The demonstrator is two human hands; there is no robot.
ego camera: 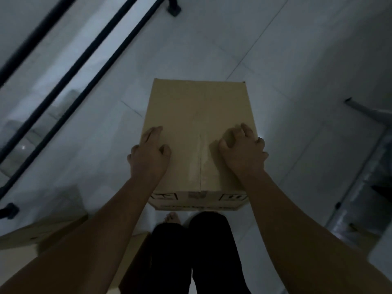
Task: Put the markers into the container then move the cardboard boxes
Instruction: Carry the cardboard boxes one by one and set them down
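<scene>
A closed brown cardboard box (197,115), taped along its top seam, is in front of my legs above the pale tiled floor. My left hand (148,153) grips its left edge, thumb on top and fingers curled over the side. On the right edge sits my right hand (244,149), fingers bent on the top face and wrapping the side. No markers or container are in view.
Black railing bars (70,68) run diagonally across the left. More cardboard boxes (53,228) lie at the lower left beside my legs. A grey metal frame (364,145) stands at the right. Open tiled floor (212,45) stretches ahead.
</scene>
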